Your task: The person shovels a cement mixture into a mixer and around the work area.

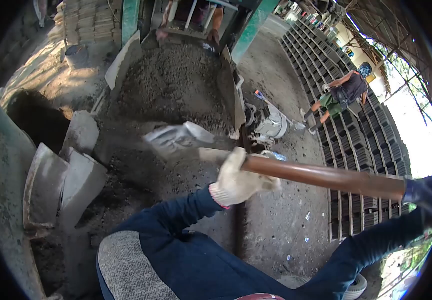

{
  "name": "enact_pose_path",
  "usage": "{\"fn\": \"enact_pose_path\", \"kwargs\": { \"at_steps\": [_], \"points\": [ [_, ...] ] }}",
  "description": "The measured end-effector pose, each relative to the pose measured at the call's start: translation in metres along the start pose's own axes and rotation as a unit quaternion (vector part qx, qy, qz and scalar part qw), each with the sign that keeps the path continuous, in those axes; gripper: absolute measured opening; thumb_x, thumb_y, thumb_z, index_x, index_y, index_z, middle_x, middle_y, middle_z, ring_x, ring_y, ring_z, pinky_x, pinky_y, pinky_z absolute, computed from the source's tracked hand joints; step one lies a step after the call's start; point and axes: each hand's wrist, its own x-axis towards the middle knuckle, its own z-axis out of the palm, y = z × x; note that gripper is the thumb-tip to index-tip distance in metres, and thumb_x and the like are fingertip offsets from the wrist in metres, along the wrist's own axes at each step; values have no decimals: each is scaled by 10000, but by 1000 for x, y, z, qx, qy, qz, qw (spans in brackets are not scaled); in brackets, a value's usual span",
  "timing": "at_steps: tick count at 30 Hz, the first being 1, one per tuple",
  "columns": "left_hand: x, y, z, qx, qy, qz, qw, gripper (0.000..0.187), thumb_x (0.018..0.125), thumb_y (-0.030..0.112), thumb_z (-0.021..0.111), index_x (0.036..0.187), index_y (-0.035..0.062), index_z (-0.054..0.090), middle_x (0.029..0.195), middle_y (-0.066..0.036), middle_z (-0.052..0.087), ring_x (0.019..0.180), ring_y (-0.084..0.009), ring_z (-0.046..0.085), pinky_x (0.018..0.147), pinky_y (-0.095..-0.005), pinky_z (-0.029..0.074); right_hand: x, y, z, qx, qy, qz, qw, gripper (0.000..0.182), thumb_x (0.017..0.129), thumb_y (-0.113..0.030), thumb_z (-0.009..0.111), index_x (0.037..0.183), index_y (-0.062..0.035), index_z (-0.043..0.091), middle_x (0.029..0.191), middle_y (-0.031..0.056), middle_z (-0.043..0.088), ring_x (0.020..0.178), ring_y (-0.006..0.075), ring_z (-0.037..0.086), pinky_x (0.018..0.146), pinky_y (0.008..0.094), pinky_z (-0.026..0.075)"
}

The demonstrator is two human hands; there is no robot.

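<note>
A shovel point(321, 176) with a brown shaft crosses the head view from the centre to the right edge. Its grey metal blade is slightly blurred and lies over the dark floor at the near edge of a heap of dark, gravelly mix point(176, 85). My left hand point(241, 179), in a cream knitted glove, is wrapped round the shaft close to the blade. At the far right, my right hand point(428, 192) is closed about the dark handle end; shadow and the lens edge hide most of its fingers.
Curved metal plates point(81, 182) stand at left beside a dark pit point(38, 120). Green posts point(253, 30) frame the heap, with another person's hands behind it. A motor point(272, 124) sits right of it. Another person point(346, 92) stands by stacked blocks point(376, 145) on racks.
</note>
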Motion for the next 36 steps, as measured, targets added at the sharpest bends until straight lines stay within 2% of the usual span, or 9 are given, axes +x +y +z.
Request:
{"fn": "enact_pose_path", "kwargs": {
  "at_steps": [8, 12, 15, 19, 22, 25, 29, 32, 36],
  "points": [
    [48, 223, -118, -36, 214, 158, 963, 603, 864, 635, 600, 962, 45, 669, 1151, -210, 627, 1129, -407, 555, 980, -627, 447, -41, -131, 164, 131, -41, -100, 985, 300, 866, -264, 787, 1003, -18, 684, 888, 65, 686, 810, 171, 661, 751, 317, 523],
    [62, 269, -194, -32, 325, 135, 935, 468, 891, 505, 623, 935, 41, 664, 872, -120, 637, 914, -357, 611, 966, -626, 461, -145, -136, 170, 89, -113, 129, 981, 251, 858, -312, 796, 946, -105, 685, 851, 22, 659, 754, 135, 638, 693, 292, 507],
    [85, 285, -184, 27, 394, 107, 913, 382, 920, 442, 617, 847, 68, 580, 742, -87, 586, 731, -307, 591, 887, -569, 485, -227, -129, 192, 76, -64, 289, 952, 661, 845, -719, 619, 958, -68, 632, 870, 52, 657, 836, 184, 691, 729, 341, 554],
    [130, 311, -236, 78, 494, 125, 857, 226, 928, 261, 644, 817, 106, 522, 695, -63, 524, 668, -254, 574, 786, -509, 540, -321, -111, 222, 66, -56, 383, 919, 385, 904, -373, 783, 921, -14, 647, 938, 113, 736, 868, 195, 706, 811, 323, 557],
    [108, 254, -222, 117, 382, 137, 906, 158, 905, 147, 657, 948, 118, 507, 784, -72, 548, 639, -253, 573, 761, -526, 545, -409, -73, 198, -27, -155, 478, 864, 164, 910, -150, 745, 857, -26, 651, 869, 92, 719, 737, 186, 682, 667, 337, 550],
    [24, 136, -119, 111, 278, 96, 949, 138, 942, 171, 625, 853, 88, 559, 717, -102, 597, 702, -294, 632, 807, -531, 540, -528, -5, 127, 231, -52, 808, 540, 78, 866, -63, 702, 824, -73, 636, 682, 31, 585, 485, 176, 509, 415, 370, 361],
    [-116, 0, -101, 116, 249, 73, 959, 182, 961, 178, 591, 907, 12, 643, 834, -160, 672, 885, -347, 657, 921, -492, 505, -708, 61, 45, 209, -143, 888, 384, 99, 880, -129, 702, 835, -86, 625, 631, 40, 535, 501, 189, 514, 436, 385, 381],
    [-211, -57, -94, 46, 421, 178, 888, 116, 942, 146, 608, 911, 36, 627, 861, -133, 641, 848, -350, 632, 893, -517, 507, -709, 58, 28, 136, -421, 837, 322, 93, 881, -136, 701, 849, -74, 640, 631, 40, 540, 535, 192, 538, 442, 384, 381],
    [-321, -90, -110, -105, 586, 368, 714, 140, 974, 185, 627, 906, 76, 571, 778, -85, 554, 709, -276, 577, 845, -554, 537, -690, 56, 64, 229, -649, 610, 392, 262, 863, -216, 769, 983, -10, 659, 740, 54, 627, 577, 193, 576, 534, 383, 466]
  ]
}}
